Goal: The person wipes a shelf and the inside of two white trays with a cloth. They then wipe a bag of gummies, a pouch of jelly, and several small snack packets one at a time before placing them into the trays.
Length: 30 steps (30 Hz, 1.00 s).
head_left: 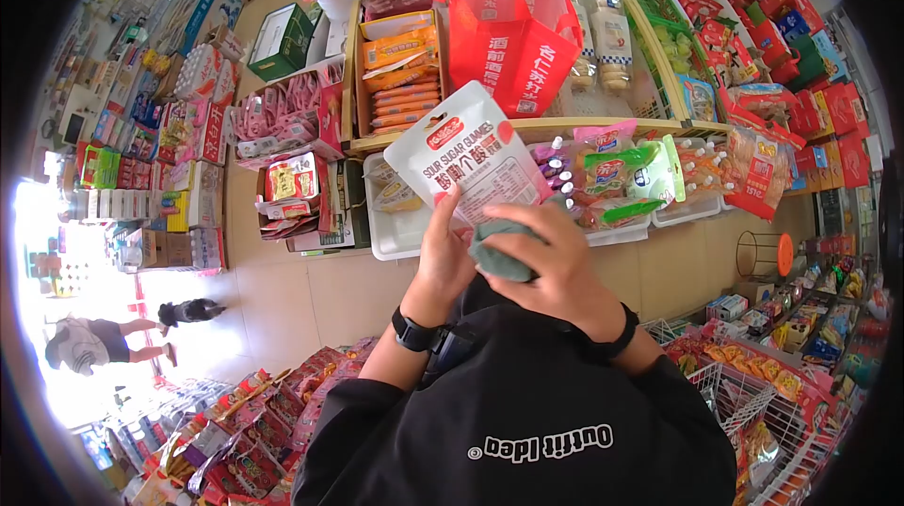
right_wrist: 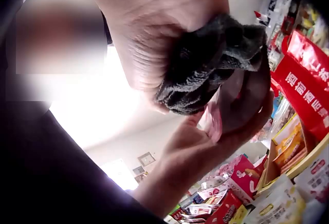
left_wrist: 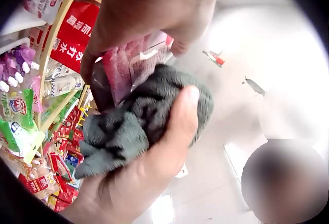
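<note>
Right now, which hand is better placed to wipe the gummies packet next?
Probably the right hand: it grips the grey-green cloth close to the lower end of the packet, while the left hand is busy holding the packet.

One pouch (head_left: 471,153), apparently one cloth (head_left: 505,263)

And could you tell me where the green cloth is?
In the head view, the green cloth is in the right hand, by the lower end of the gummies pouch in the left hand.
</note>
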Tool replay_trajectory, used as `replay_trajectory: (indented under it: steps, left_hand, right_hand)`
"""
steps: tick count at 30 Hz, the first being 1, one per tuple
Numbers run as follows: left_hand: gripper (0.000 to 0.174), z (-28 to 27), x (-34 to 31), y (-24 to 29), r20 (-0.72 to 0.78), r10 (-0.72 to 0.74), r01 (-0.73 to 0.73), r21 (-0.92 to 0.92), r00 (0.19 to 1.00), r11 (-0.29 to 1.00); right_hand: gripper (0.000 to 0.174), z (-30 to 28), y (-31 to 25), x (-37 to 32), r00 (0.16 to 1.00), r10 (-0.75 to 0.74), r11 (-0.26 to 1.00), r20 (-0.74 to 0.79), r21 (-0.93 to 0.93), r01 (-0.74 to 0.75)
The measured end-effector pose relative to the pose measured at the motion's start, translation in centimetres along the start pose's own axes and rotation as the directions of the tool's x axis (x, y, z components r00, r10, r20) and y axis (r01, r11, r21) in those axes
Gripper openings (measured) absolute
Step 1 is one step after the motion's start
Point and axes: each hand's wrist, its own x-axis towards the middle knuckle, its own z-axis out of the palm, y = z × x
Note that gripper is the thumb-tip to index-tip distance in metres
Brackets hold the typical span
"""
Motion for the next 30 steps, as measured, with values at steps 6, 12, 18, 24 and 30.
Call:
replay_trajectory:
  steps: [6, 12, 18, 24, 30]
  left_hand:
    - [0.061, -0.8, -0.2, -0.5, 0.117, -0.046, 0.042, 0.036, 0.992, 0.998]
    - [0.062, -0.5, 0.7, -0.6, -0.003, 0.019, -0.019, -0.058, 1.000, 0.998]
    - [0.065, -2.3, 1.7, 1.5, -0.045, 0.156, -0.158, -0.050, 0.987, 0.986]
    - [0.065, -2.9, 0.8, 3.0, -0.077, 0.151, -0.137, 0.164, 0.986, 0.977]
    - [0.059, -2.7, 0.3, 0.2, -0.180, 0.172, -0.164, 0.058, 0.969, 0.985]
  right_hand:
    - [0.033, -1.0, 2.3, 4.2, 0.939, 0.147, 0.975, -0.311, -0.114, -0.191]
    - [0.037, 2.9, 1.3, 3.3, 0.993, 0.082, 0.953, -0.082, -0.286, -0.102]
    - [0.039, 3.2, 1.6, -1.2, 0.970, 0.034, 0.992, 0.239, -0.130, -0.002]
    - [0.030, -1.0, 2.7, 1.0, 0.957, 0.273, 0.962, -0.094, 0.060, -0.268]
    - [0.036, 6.2, 2.8, 2.1, 0.997, 0.071, 0.982, 0.012, -0.177, -0.068]
